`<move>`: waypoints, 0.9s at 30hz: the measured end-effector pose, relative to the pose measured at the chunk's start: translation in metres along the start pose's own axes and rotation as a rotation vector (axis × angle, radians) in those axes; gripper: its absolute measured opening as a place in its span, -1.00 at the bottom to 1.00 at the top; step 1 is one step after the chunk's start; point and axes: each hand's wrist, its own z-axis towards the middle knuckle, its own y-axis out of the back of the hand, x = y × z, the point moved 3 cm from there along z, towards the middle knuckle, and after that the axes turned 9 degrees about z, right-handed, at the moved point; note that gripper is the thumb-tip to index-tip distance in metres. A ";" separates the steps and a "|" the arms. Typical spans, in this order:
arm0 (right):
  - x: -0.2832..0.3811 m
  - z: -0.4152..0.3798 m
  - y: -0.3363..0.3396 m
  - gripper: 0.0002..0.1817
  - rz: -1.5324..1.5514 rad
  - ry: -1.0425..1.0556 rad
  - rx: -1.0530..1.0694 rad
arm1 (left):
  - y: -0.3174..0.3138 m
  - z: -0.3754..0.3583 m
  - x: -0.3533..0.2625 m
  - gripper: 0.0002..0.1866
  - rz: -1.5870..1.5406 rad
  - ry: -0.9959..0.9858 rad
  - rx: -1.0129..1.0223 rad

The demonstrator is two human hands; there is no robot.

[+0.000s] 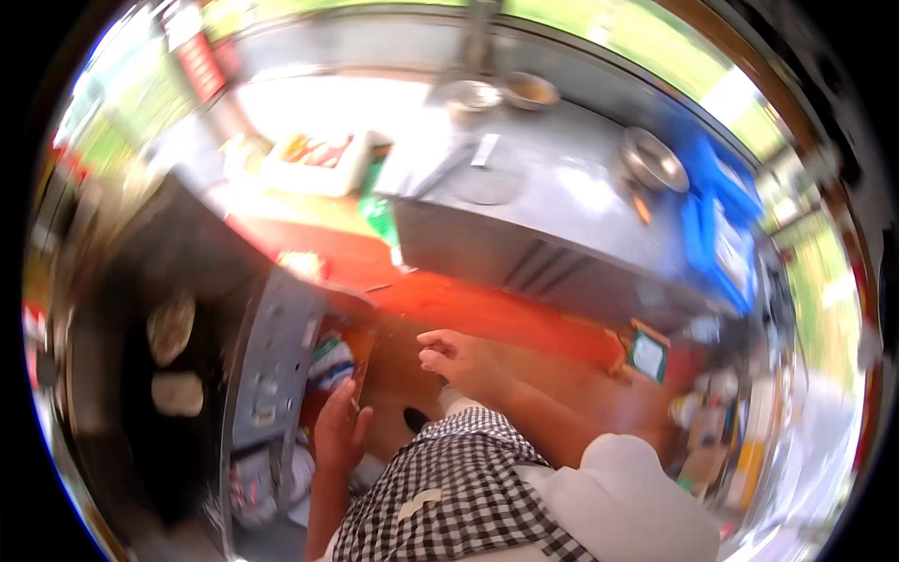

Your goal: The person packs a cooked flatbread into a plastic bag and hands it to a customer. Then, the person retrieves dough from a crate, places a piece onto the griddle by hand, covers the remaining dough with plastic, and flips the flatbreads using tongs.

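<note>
My left hand point(340, 429) hangs beside the front panel of the dark griddle point(159, 468), fingers stretched and thumb apart, with nothing in it. In front of my apron, my right hand point(461, 360) is held over the floor with loosely bent fingers; I see nothing in its grasp. Two pale flat rounds of dough or bread, one upper point(171, 330) and one lower point(177, 394), lie on the griddle, out of reach of both hands in this view. My black-and-white checked apron point(449, 468) fills the bottom middle.
A steel counter point(552, 206) runs across the back, bearing metal bowls point(654, 159) and blue crates point(721, 234). A white tray of food point(314, 164) stands at the upper left. Boxes point(707, 450) are stacked at the right. A small framed board point(648, 356) is on the reddish floor.
</note>
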 end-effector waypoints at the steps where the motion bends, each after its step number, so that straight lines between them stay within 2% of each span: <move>1: -0.001 -0.006 0.018 -0.61 0.009 0.040 -0.030 | -0.013 0.003 -0.003 -0.46 -0.045 0.008 0.064; 4: 0.012 -0.032 0.068 -0.60 0.095 0.073 -0.166 | -0.041 0.032 -0.031 -0.48 -0.070 -0.009 0.203; 6: 0.017 -0.051 0.107 -0.59 0.126 0.084 -0.246 | -0.047 0.055 -0.067 -0.49 0.025 -0.130 0.222; 10: 0.014 -0.085 0.203 -0.59 0.167 0.111 -0.432 | -0.093 0.108 -0.128 -0.49 0.027 -0.232 0.314; 11: 0.017 -0.094 0.233 -0.59 0.184 0.101 -0.485 | -0.114 0.123 -0.144 -0.50 0.053 -0.328 0.280; 14: 0.029 -0.127 0.320 -0.59 0.189 0.105 -0.639 | -0.170 0.160 -0.212 -0.51 -0.035 -0.272 0.408; 18: 0.050 -0.179 0.425 -0.60 0.185 0.200 -0.827 | -0.234 0.194 -0.313 -0.52 0.022 -0.530 0.431; 21: 0.061 -0.207 0.493 -0.59 0.223 0.260 -0.937 | -0.270 0.213 -0.371 -0.52 -0.032 -0.550 0.536; 27: 0.076 -0.249 0.580 -0.58 0.243 0.341 -1.163 | -0.331 0.255 -0.429 -0.51 -0.047 -0.581 0.643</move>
